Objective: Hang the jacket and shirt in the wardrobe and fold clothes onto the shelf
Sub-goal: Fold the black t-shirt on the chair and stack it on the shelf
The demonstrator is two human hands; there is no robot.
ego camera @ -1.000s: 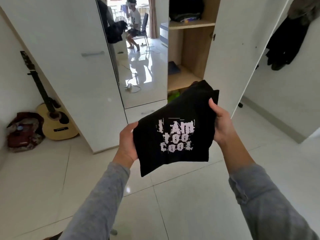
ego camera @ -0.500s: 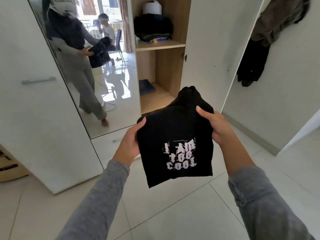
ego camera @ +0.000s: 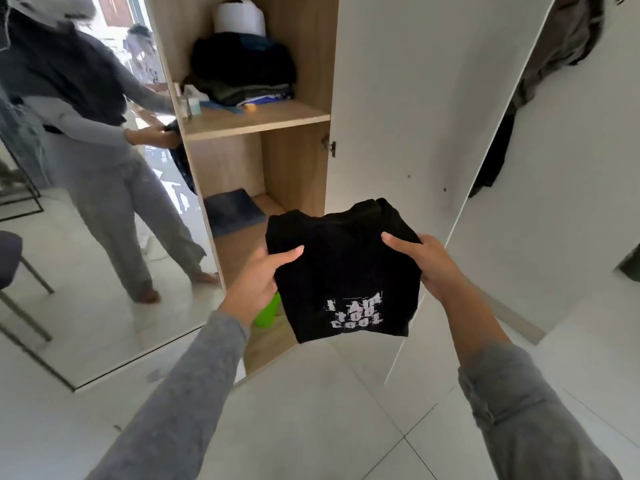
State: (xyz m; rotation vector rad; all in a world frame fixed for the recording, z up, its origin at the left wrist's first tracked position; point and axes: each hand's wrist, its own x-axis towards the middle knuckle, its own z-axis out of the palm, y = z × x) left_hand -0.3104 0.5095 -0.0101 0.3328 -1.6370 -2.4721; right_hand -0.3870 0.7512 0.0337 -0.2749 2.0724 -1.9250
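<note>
A folded black T-shirt (ego camera: 341, 268) with white lettering hangs in front of me, held by both hands. My left hand (ego camera: 261, 277) grips its left edge, thumb on top. My right hand (ego camera: 427, 263) grips its right edge. Just behind it stands the open wooden wardrobe compartment. The upper shelf (ego camera: 256, 121) carries a stack of folded dark clothes (ego camera: 247, 76). On the lower shelf (ego camera: 242, 247) lies a folded blue garment (ego camera: 232, 211).
The white wardrobe door (ego camera: 426, 109) stands open on the right. A mirror door (ego camera: 86, 202) on the left reflects me. A green cup (ego camera: 266, 313) sits low in the wardrobe. Dark garments (ego camera: 568, 46) hang on the right wall. A white object (ego camera: 239, 15) tops the stack.
I have come closer to the wardrobe and turned right toward the open compartment. The T-shirt stays in both hands, now right in front of the lower shelf.
</note>
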